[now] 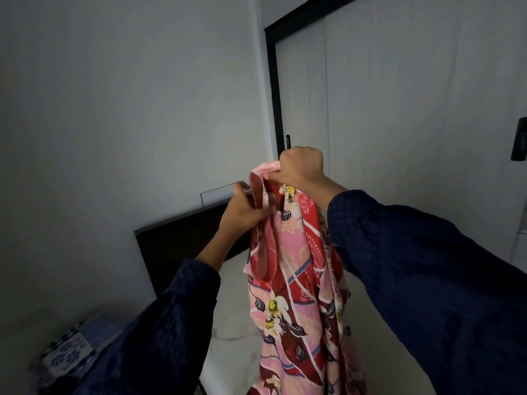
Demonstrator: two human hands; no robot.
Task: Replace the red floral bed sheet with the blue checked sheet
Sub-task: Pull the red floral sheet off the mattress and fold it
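1. The white mattress (pixel 236 292) lies below, with a dark headboard (pixel 182 238) behind it.
2. The red sheet (pixel 291 280) hangs bunched above the mattress, held by its top.
3. The blue sheet (pixel 82 340) lies folded at lower left, well apart from both hands.
4. The right hand (pixel 302 169) has its fingers curled tight round the red sheet's top.
5. Just below it, the left hand (pixel 242 212) grips a neighbouring fold.

This is a bedroom in a home, shown by a dark headboard (pixel 176 246) at 8 o'clock, a bare white mattress (pixel 232 309) at 6 o'clock, folded blue checked bedding (pixel 94 332) at 7 o'clock, and tall white dark-framed wardrobe panels (pixel 399 95) at 2 o'clock.
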